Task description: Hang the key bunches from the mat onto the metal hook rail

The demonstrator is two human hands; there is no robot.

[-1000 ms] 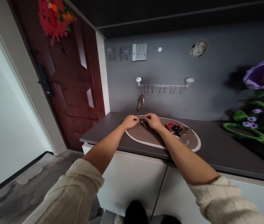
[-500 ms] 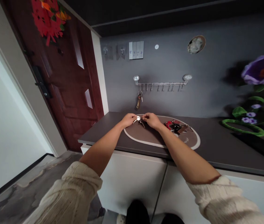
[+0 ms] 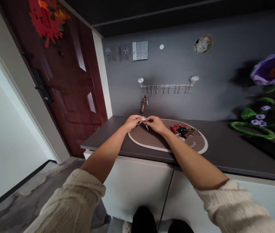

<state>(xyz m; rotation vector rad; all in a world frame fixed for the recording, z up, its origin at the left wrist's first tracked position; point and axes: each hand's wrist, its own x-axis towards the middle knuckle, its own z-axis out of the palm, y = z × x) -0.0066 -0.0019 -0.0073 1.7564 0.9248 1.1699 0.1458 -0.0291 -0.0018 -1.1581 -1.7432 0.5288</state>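
Both hands meet above the oval mat (image 3: 147, 138) on the worktop (image 3: 105, 137), pinching a small bunch of keys (image 3: 143, 120) between them. The left hand (image 3: 132, 121) grips from 9 o'clock and the right hand (image 3: 156, 124) from 3 o'clock, equally near. One silver key seems to slant from 2 to 8 o'clock. The ring is hidden by fingers. A second key pile (image 3: 182, 130) lies at 3 o'clock, and a keyring (image 3: 143, 104) hangs at 12 o'clock.
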